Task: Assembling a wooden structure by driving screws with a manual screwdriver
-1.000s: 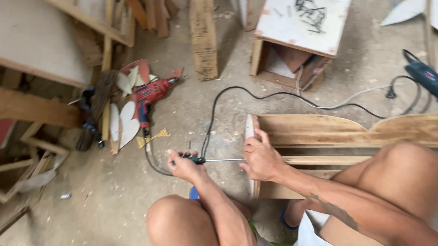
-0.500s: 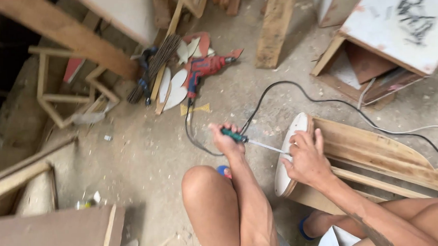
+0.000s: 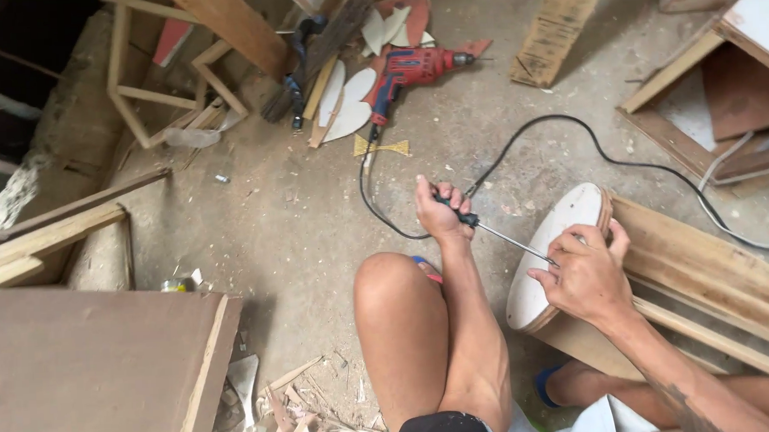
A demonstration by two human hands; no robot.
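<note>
My left hand (image 3: 440,210) grips the dark handle of a screwdriver (image 3: 496,232), whose metal shaft runs right to the pale oval end panel (image 3: 564,227) of a wooden piece (image 3: 702,269) lying on the floor. My right hand (image 3: 584,273) rests on that oval panel and pinches at the screwdriver's tip; what sits under the fingers is hidden. My bare knee (image 3: 396,309) is raised between the two arms.
A red power drill (image 3: 409,70) lies on the dusty concrete floor, its black cord (image 3: 569,133) looping past my left hand. White cut-out shapes (image 3: 347,107), wooden frames (image 3: 154,88), a plank (image 3: 557,27), a brown board (image 3: 92,371) and an open wooden box (image 3: 721,93) surround me.
The view has swung left and down, so the drill and box sit further right in the picture. Both hands stay on the screwdriver and oval panel.
</note>
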